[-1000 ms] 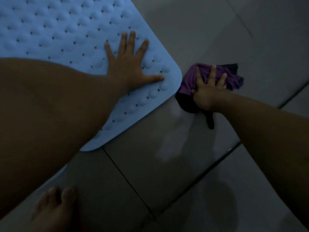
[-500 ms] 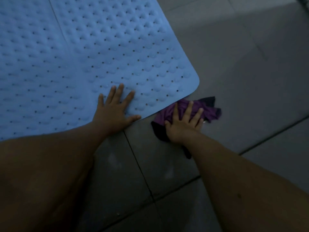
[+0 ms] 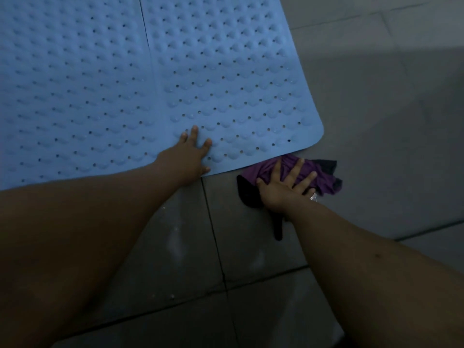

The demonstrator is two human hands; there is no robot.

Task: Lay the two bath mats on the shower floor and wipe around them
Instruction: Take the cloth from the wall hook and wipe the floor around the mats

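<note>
From the head camera, two blue bath mats lie flat on the gray tiled floor (image 3: 376, 109), side by side with their long edges meeting along a thin seam. The left mat (image 3: 70, 84) fills the upper left of the view; the right mat (image 3: 226, 71) ends in a rounded corner at the lower right. Both are covered with raised bumps and small holes.

The left hand (image 3: 187, 156) rests palm down on the near edge of the right mat, fingers straight and spread, holding nothing.

The right hand (image 3: 283, 189) presses flat on a purple and black rag (image 3: 311, 172), fingers straight and fanned across the cloth rather than curled around it. The rag sits on the tile, touching the near edge of the right mat by its rounded corner. A dark strip of the rag trails toward the camera under the wrist.

Pale wet streaks (image 3: 175, 242) show on the tiles between the two forearms.
</note>
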